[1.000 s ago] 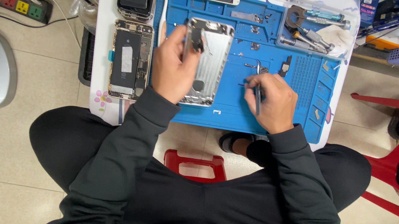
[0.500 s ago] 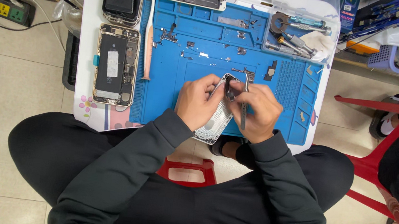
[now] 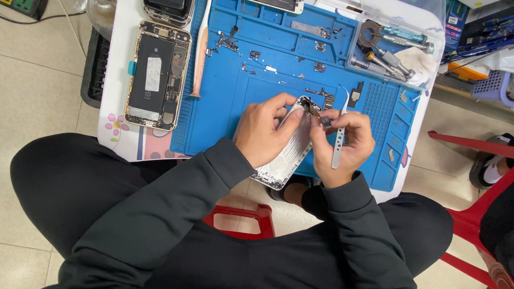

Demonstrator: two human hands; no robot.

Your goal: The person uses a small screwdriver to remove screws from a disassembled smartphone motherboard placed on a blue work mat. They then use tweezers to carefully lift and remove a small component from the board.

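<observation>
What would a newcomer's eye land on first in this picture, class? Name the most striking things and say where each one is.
The bright blue work mat dominates the small white table. At its near edge the left hand tilts up a silver phone housing, while the right hand holds metal tweezers and touches the housing's top end. Left of the mat lies an opened phone, its insides showing.

The left hand (image 3: pixel 263 130) gripped a silver phone housing (image 3: pixel 287 151), tilted up off the blue work mat (image 3: pixel 233 122). The right hand (image 3: pixel 342 146) held metal tweezers (image 3: pixel 339 134) and pinched a small part at the housing's upper end. An opened phone (image 3: pixel 156 75) lay on the table left of the mat. Loose screws and small parts (image 3: pixel 261 54) lay scattered on the mat's upper area.
</observation>
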